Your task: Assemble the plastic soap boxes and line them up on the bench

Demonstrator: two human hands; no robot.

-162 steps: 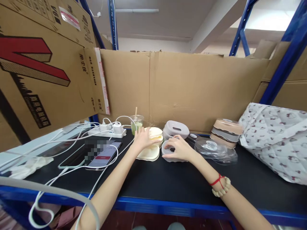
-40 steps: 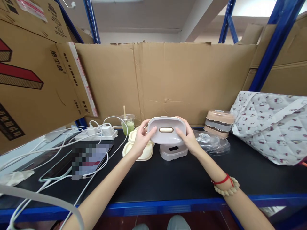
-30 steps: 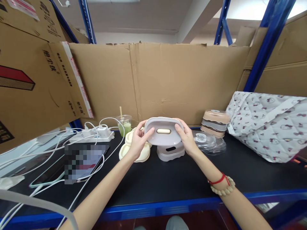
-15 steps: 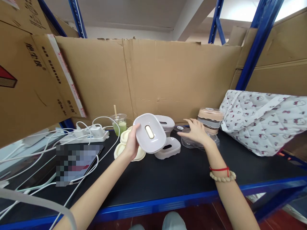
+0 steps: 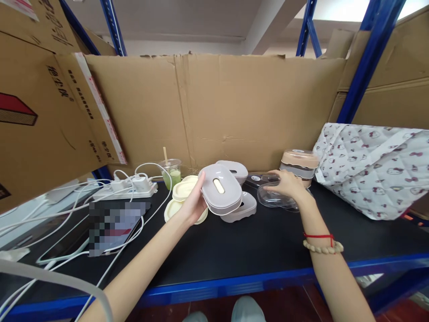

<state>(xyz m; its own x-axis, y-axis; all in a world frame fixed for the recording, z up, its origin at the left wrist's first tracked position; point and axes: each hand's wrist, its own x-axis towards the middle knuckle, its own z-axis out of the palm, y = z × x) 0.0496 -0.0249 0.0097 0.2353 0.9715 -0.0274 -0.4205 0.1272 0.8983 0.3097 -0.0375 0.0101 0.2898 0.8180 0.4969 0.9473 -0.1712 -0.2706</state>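
My left hand (image 5: 197, 202) grips a grey oval box (image 5: 226, 201) with a cream bar set in its top, raised and tilted above the table. Behind it stands another grey oval piece (image 5: 238, 167), and a grey cover with a slot (image 5: 248, 206) lies partly hidden beneath. Pale yellow pieces (image 5: 182, 191) rest to the left, under my left hand. My right hand (image 5: 288, 184) is over the clear plastic lids (image 5: 268, 197), its thumb and fingers spread apart; whether it touches a lid is unclear.
A stack of peach and grey boxes (image 5: 300, 161) stands behind my right hand, beside a patterned quilted bag (image 5: 375, 165). A cup of green drink (image 5: 172, 176), a power strip (image 5: 147, 191), white cables and a tablet (image 5: 114, 230) are on the left. Cardboard (image 5: 221, 107) walls the back.
The box in my left hand has tipped so its side shows, and sits slightly lower. My right hand has come down closer to the clear lids. The view has shifted slightly.
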